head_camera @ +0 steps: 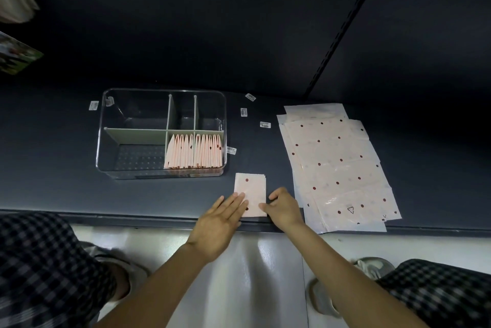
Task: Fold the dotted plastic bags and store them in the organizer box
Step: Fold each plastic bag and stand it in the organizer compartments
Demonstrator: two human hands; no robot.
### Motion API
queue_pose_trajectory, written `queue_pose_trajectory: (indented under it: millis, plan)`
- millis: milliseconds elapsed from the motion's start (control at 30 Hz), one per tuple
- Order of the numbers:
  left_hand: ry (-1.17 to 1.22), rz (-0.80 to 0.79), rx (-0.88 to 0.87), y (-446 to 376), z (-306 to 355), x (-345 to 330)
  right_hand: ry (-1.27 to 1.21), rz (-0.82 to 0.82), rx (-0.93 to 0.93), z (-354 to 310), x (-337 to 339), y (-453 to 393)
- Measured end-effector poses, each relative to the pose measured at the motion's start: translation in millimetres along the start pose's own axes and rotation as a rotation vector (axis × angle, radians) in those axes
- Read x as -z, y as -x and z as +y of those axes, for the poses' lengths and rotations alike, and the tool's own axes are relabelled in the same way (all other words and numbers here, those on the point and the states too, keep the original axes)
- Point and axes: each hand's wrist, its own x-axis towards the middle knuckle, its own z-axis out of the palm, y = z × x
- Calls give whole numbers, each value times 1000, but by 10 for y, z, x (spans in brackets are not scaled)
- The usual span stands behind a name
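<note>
Left hand point(216, 217) flat, fingers spread, pinning the folded pale-pink dotted plastic bag point(251, 191) on the dark desk point(66, 187). Right hand point(283, 206) curled, pinching its near corner, probably to crease it. Clear divided organizer box point(162, 133) close by for filing.

Shop: slotted shelving point(342, 27), barcode labels point(265, 124)

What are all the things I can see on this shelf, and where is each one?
organizer box: one, clear with pale green dividers, left on the dark shelf
stored folded bags: a row, pink with red dots, upright in the box's near right compartments
folded bag: one, pink dotted, flat in front of the box
unfolded bags: a stack, pink dotted, flat on the right
small labels: several, white, scattered around the box
left hand: flat, fingers on the folded bag
right hand: fingers at the folded bag's right edge
</note>
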Motion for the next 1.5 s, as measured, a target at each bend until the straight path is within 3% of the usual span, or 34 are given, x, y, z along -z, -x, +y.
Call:
queue_pose_trajectory:
  millis: [167,367,433,533,567,633,700,767,867,1033,1167,1333,1500]
  plan:
    - [-5,-51,-12,-1,-49,45,-49,-7,-48,12,-19,0]
    - [196,-65,96,-129,-62,266,-277,-146,-176,-5,136,74]
    - [261,-184,135,-231,-62,352,-176,-115,-86,-1,234,123]
    - [165,-330,123,-437,-77,566,32,141,204,-79,429,244]
    - [157,-346,113,-511,-87,672,83,141,339,-136,508,297]
    - [194,-354,92,-632,-136,898,295,-29,541,-277,629,369]
    - [242,-363,89,-702,-225,1135,562,-111,640,-433,676,422]
    - [339,-376,106,-743,-351,1366,629,-90,649,-635,714,484]
    - [626,-340,165,-724,-611,1649,448,-119,646,-957,815,541]
    - [1006,-295,362,-520,-1146,1885,-96,-227,596,-1487,974,508]
    - [1252,-194,499,-417,-1510,2017,-225,-248,568,-1905,920,421]
    - [1603,138,613,-323,-1761,2033,-412,-229,513,-2410,633,301]
    - [1750,238,804,-224,-1918,1837,-480,-239,402,-2799,332,84]
